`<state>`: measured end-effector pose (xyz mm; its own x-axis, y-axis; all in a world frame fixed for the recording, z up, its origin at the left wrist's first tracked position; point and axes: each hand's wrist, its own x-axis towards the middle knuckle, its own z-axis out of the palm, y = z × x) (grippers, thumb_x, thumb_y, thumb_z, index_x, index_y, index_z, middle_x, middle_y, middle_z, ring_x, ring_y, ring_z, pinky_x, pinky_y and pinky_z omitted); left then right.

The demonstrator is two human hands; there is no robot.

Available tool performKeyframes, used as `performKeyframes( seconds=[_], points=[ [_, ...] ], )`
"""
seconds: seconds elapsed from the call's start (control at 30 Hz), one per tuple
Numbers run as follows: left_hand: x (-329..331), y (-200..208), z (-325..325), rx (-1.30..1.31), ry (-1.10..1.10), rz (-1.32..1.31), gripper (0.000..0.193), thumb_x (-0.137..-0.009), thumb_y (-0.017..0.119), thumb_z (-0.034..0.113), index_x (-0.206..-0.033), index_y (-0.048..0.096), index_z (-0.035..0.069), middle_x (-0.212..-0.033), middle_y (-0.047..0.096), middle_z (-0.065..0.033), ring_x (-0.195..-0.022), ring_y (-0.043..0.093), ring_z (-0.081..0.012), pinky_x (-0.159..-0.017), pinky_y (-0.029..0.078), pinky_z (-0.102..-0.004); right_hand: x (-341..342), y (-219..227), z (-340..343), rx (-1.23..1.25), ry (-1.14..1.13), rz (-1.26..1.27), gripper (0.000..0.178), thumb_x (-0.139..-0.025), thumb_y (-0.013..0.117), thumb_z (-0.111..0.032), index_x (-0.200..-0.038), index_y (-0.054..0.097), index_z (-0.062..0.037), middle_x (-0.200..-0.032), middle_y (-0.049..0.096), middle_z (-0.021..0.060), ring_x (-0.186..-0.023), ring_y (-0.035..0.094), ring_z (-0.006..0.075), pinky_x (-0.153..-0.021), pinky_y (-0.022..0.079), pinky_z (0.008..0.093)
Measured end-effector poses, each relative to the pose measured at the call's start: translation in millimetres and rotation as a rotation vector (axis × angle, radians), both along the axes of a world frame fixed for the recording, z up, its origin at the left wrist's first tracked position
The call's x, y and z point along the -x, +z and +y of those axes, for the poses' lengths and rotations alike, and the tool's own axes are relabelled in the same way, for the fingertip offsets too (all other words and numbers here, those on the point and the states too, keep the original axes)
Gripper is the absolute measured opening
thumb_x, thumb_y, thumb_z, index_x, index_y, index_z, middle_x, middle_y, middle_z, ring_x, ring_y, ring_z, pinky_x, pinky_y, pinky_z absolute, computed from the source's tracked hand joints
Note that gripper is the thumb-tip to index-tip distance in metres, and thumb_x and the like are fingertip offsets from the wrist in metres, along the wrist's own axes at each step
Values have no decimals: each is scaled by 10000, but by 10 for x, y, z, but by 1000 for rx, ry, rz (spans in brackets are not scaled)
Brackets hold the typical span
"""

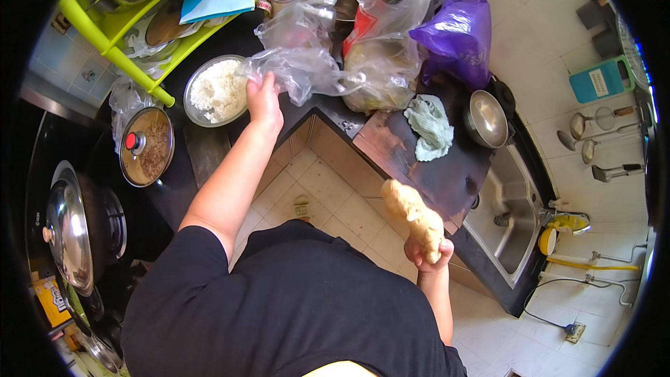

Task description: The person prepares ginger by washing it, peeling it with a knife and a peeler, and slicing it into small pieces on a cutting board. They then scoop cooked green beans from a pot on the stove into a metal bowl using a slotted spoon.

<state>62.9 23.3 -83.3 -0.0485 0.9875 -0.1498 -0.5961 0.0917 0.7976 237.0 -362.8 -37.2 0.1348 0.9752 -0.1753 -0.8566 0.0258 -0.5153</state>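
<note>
In my right hand (427, 255) is a knobbly piece of ginger root (412, 211), held by its lower end above the floor near the counter edge. My left hand (265, 103) reaches out over the counter, its fingers closed on the edge of a clear plastic bag (303, 70). Just left of that hand stands a metal bowl of white rice (218, 91). Beyond and right of it are a larger clear bag with produce inside (384, 56) and a purple plastic bag (457, 31).
A grey-green cloth (429, 128) lies on a dark board (447, 174), near a metal bowl (487, 120) and the sink (509, 209). To the left are a glass-lidded pan (146, 145), a lidded wok (70, 230) and a green rack (115, 63). Utensils hang on the right wall.
</note>
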Motion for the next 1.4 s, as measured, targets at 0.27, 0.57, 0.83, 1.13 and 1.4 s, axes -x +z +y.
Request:
performKeyframes(
  seconds=[0.27,0.57,0.83,1.13,1.4],
  points=[
    [-46,-341,193,714,-983,73,267,-833,577,276,-947,512,43,-820,581,-78,-670,553,-166,-486,434,-220,-197,-72,507,110,-61,-91,497,-652,649,-227,-1054,477,9,-935,574,169,-612,562,233,-421,444,312],
    [-85,-593,253,554,-121,-290,191,-856,435,42,-988,427,-95,-1010,488,-206,-940,536,-328,-879,474,-438,-379,-39,741,251,-83,-516,445,-651,705,-180,-1024,522,-21,-927,584,72,-840,564,158,-745,461,273],
    [-31,436,-722,471,-582,83,448,-843,563,240,-1187,377,22,-1106,496,-135,-1001,522,-298,-839,468,-449,-555,294,876,256,1,-1059,375,-680,725,-118,-1003,552,-40,-926,582,39,-852,553,106,-749,462,239],
    [-631,574,-1508,347,-1052,-192,505,-820,599,258,-1243,393,74,-1199,509,-114,-1080,532,-260,-785,521,-449,-714,251,960,104,22,-1243,392,-676,732,-171,-999,551,-42,-912,590,56,-839,572,124,-738,475,257],
    [-1024,513,-1637,391,-751,10,388,-836,542,185,-1176,434,34,-1099,558,-125,-963,593,-252,-745,539,-426,-893,39,971,202,-86,-1434,391,-697,726,-169,-1014,551,-22,-947,582,75,-867,562,140,-768,460,271]
  ],
)
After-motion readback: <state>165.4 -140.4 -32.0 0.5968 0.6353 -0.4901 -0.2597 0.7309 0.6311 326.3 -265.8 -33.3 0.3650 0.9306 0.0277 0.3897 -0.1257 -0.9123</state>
